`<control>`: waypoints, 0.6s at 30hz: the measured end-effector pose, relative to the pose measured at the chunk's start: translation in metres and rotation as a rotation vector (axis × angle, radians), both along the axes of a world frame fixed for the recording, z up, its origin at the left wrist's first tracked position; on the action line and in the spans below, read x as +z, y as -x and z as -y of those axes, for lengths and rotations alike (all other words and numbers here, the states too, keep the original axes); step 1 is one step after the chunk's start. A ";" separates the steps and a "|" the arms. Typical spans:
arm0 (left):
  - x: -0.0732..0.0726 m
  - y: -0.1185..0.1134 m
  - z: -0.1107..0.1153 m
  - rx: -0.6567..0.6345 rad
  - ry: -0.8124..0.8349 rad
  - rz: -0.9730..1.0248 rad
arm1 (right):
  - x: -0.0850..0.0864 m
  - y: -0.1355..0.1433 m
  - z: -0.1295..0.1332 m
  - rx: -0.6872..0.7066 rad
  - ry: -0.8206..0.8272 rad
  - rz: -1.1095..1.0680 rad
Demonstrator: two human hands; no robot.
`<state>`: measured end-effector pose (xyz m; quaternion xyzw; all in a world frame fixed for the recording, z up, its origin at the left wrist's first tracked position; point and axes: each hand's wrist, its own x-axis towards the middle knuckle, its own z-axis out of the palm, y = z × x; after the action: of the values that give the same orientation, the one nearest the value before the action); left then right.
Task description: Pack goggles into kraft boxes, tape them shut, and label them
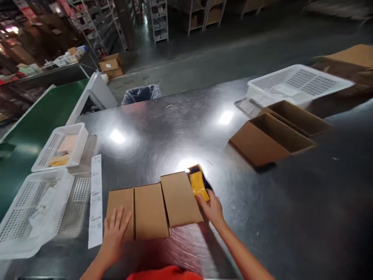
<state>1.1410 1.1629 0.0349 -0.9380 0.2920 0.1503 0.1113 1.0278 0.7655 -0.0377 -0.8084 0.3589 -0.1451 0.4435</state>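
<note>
Three closed brown cardboard boxes stand side by side near the table's front edge: a left box [122,198], a middle box [150,212] and a right box [180,200], which sits slightly farther back. My left hand [115,229] lies on top of the left box with its fingers spread, holding nothing. At the right side of the right box, my right hand [212,207] grips a yellow and black tape dispenser [198,182], thumb on its near end. A strip of printed white labels [95,202] lies left of the boxes.
White baskets [78,144] [68,194] with small items stand at the left, beside a green conveyor [43,111]. Two open cardboard boxes [259,144] and a large white basket [300,77] are at the right. Beyond the metal table [175,136] is a lined bin [141,93].
</note>
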 end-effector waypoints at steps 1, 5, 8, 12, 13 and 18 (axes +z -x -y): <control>-0.001 0.006 0.010 -0.024 -0.002 -0.007 | -0.007 -0.018 0.014 0.028 0.119 -0.045; -0.012 0.019 0.038 0.025 0.051 0.104 | -0.028 -0.088 0.059 0.119 0.284 -0.090; -0.015 0.018 0.039 0.028 0.088 0.099 | -0.031 -0.109 0.054 0.074 0.234 0.022; -0.013 0.015 0.036 0.022 0.076 0.093 | -0.022 -0.086 0.007 0.227 0.041 0.074; -0.013 0.014 0.036 0.018 0.071 0.093 | -0.018 -0.077 -0.005 0.267 -0.029 0.056; -0.018 0.008 0.039 0.033 0.062 0.008 | -0.001 -0.052 -0.033 0.241 -0.244 -0.038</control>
<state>1.1330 1.1235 0.0167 -0.9462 0.2806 0.1393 0.0809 1.0799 0.7983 -0.0383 -0.7882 0.2826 -0.0311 0.5458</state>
